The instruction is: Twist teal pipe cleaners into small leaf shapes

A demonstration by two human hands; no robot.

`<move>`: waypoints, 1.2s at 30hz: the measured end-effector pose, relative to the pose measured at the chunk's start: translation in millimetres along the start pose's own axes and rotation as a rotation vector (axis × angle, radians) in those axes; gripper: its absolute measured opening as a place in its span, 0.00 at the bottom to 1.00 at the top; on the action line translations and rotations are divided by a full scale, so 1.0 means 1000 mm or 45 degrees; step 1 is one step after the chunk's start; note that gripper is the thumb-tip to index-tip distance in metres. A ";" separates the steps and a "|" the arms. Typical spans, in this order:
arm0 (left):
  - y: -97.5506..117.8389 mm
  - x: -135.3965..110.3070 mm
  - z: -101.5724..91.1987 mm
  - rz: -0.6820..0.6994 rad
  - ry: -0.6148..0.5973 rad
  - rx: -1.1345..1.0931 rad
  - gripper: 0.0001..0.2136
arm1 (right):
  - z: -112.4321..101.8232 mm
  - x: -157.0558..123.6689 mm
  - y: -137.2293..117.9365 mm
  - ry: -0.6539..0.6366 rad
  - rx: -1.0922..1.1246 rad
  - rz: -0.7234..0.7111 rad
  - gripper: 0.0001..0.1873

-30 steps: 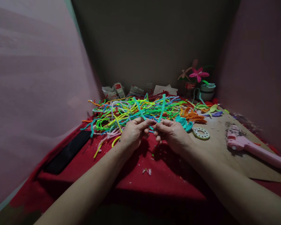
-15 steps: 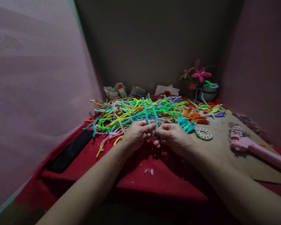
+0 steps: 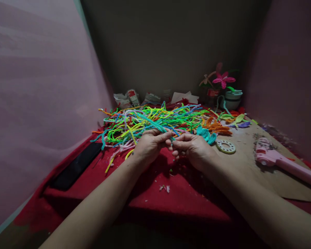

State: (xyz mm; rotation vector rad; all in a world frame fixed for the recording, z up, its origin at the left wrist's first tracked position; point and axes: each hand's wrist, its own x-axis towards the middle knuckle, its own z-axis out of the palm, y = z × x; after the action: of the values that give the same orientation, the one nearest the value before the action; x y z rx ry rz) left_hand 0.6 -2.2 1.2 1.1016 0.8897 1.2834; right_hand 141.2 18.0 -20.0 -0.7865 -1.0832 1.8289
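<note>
Turquoise pipe cleaner [image 3: 156, 125]: pinched by fingers [image 3: 162, 138] of left hand [image 3: 148, 145] and right hand [image 3: 195, 148]. Red-and-white packet [image 3: 133, 98]: markings illegible.

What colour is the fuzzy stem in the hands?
The stem is turquoise, a bluish green. It shows best in the head view.

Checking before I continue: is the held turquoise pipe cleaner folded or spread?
Folded, apparently: the pipe cleaner shows two lengths close together; the fingers hide any bend.
</note>
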 end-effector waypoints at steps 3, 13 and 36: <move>0.001 -0.001 0.001 0.036 0.035 0.005 0.07 | -0.001 0.000 0.000 -0.049 0.079 0.071 0.10; 0.005 -0.002 -0.004 0.088 0.082 0.205 0.08 | 0.007 -0.008 -0.007 -0.035 -0.500 -0.176 0.13; 0.006 -0.002 -0.001 -0.152 0.053 -0.001 0.12 | 0.003 -0.001 0.000 -0.242 0.286 0.188 0.06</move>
State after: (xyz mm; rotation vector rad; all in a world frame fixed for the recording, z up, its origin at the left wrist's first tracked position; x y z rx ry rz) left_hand -2.5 -4.4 6.1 1.0087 0.9715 1.2114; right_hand 139.0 16.0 -18.8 -0.5815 -0.9349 2.1424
